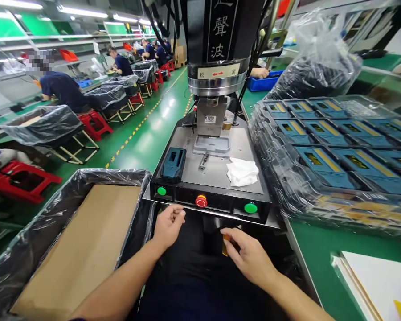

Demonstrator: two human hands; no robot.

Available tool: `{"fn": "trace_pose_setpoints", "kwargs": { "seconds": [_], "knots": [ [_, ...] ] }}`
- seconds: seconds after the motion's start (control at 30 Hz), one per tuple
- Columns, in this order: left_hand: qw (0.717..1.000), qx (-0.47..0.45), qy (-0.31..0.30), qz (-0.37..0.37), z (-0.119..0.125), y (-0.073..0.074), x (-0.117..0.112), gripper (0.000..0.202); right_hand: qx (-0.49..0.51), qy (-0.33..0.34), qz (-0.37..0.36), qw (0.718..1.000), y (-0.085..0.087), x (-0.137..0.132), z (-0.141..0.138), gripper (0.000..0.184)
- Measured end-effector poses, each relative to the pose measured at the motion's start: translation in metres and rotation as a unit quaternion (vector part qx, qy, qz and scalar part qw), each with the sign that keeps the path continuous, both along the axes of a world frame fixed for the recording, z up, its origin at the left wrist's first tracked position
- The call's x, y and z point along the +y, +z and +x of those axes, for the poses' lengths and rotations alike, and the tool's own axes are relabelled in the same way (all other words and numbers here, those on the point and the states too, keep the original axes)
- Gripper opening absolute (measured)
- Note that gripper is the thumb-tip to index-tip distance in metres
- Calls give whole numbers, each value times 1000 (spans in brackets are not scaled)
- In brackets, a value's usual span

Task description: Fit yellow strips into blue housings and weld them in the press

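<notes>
My left hand (169,226) hovers before the front panel of the ultrasonic welding machine (217,49), its fingers curled towards the thumb; whatever lies between them, if anything, I cannot make out. Lower and to the right, my right hand (250,254) pinches a small amber-yellow strip (225,246) between thumb and fingers. On the machine's metal bed (217,174), a dark blue plastic housing (173,164) rests at the left. A pale grey fixture (212,145) sits beneath the metal horn (210,117). Beside it are a small metal clamp (204,160) and a crumpled white cloth (242,172).
Green buttons (161,191) flank a red emergency stop (201,201). At left stands a plastic-lined bin (147,178) with cardboard (83,245). Stacked clear trays (280,196) of blue housings fill the right bench, behind white sheets (377,281). Co-workers (62,91) sit further off.
</notes>
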State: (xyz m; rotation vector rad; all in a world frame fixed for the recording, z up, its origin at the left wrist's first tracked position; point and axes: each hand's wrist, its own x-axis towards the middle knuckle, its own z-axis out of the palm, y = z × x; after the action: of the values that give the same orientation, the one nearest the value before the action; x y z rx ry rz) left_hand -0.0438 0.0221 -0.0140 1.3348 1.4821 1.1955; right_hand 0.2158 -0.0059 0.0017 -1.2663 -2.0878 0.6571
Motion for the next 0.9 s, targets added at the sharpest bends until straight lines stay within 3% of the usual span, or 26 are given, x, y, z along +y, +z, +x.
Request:
{"fn": "trace_pose_setpoints", "kwargs": {
  "seconds": [0.1, 0.17, 0.23, 0.37, 0.5, 0.63, 0.77, 0.83, 0.9],
  "knots": [
    [975, 145, 50, 159, -15, 38, 18, 20, -18, 10, -20, 1000, -18, 0, 1, 22],
    [930, 255, 71, 256, -21, 64, 36, 19, -24, 11, -26, 999, -22, 1, 4, 22],
    [890, 344, 76, 290, -22, 86, 57, 26, -25, 2, -18, 1000, -22, 4, 5, 21],
    [878, 441, 63, 175, -12, 112, 102, 56, -21, -14, 26, 999, -19, 9, 6, 20],
    [880, 474, 31, 21, 1, 116, 128, 77, -5, -27, 61, 998, -15, 10, 8, 18],
    [877, 480, 33, -6, 2, 117, 136, 71, 4, -47, 58, 997, -11, 8, 11, 15],
    [894, 430, 82, 96, -7, 125, 123, 69, 25, -63, 64, 996, -9, 9, 14, 14],
    [927, 334, 85, 148, -9, 130, 102, 75, 51, -74, 79, 993, -9, 11, 13, 13],
    [979, 155, 32, 129, -5, 128, 73, 78, 81, -87, 102, 988, -7, 12, 12, 12]
  ]
}}
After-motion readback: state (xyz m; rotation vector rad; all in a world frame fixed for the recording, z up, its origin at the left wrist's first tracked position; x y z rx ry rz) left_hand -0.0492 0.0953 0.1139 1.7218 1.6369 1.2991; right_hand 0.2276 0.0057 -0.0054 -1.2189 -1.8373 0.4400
